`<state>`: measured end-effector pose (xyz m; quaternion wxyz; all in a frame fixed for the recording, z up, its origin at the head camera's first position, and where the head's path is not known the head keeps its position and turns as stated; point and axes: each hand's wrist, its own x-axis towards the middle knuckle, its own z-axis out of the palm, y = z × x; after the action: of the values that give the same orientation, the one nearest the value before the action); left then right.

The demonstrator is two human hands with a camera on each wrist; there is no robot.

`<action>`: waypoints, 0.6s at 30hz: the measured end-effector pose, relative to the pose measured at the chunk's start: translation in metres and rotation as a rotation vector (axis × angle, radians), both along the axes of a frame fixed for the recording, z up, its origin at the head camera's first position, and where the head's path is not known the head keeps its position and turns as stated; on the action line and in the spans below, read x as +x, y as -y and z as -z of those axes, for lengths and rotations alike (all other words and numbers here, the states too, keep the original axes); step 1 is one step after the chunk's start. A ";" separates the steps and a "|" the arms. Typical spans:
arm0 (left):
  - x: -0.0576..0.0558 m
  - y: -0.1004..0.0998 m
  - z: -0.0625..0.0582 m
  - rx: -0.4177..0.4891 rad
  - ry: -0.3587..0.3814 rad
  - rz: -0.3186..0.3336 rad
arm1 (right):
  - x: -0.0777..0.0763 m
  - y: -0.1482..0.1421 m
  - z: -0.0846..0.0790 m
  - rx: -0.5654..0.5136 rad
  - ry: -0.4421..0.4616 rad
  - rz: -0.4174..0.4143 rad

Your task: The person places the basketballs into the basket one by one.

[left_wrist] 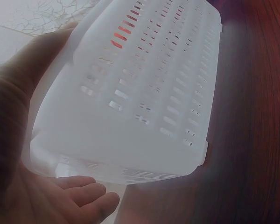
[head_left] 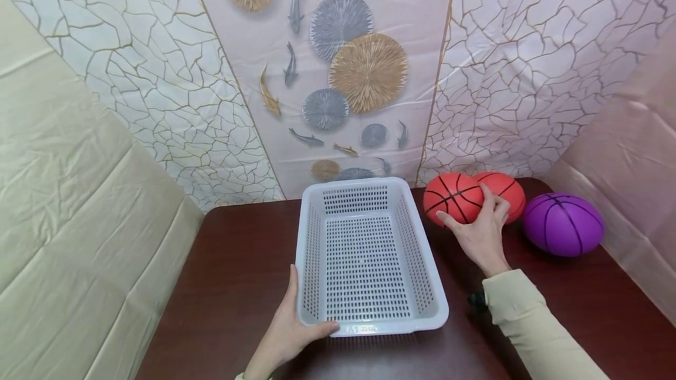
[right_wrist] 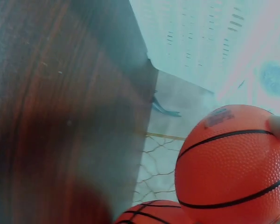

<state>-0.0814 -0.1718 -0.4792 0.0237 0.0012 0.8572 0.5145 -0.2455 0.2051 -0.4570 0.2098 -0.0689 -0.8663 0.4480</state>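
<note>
A red toy basketball [head_left: 449,195] with black lines is gripped between the thumb and fingers of my right hand [head_left: 483,236]. It appears lifted off the table in the right wrist view, where the ball [right_wrist: 231,168] fills the lower right. Just behind it sits a second red basketball [head_left: 511,192], partly hidden by the hand. My left hand [head_left: 287,330] holds the near left corner of a white perforated plastic basket [head_left: 430,286], thumb over the front rim and fingers along the outer left side. Nothing lies inside the basket.
A purple ball [head_left: 564,224] with black lines rests at the right of the dark wooden table [head_left: 237,263]. Patterned cloth [head_left: 343,151] hangs at the back edge, and padded cream panels [head_left: 105,221] flank the table on both sides.
</note>
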 end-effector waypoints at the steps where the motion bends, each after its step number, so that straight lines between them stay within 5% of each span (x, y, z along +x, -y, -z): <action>1: 0.000 0.000 0.000 0.001 0.001 -0.002 | 0.000 0.001 -0.002 -0.003 -0.020 -0.001; 7: 0.000 0.001 0.002 0.019 -0.008 0.003 | -0.003 0.013 -0.015 -0.003 -0.083 -0.057; 18: 0.000 0.003 0.001 0.028 -0.009 0.011 | -0.010 0.043 -0.039 0.174 -0.157 -0.370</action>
<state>-0.0814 -0.1746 -0.4801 0.0223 0.0086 0.8499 0.5264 -0.2560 0.1618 -0.4176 0.1959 0.1450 -0.8806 0.4063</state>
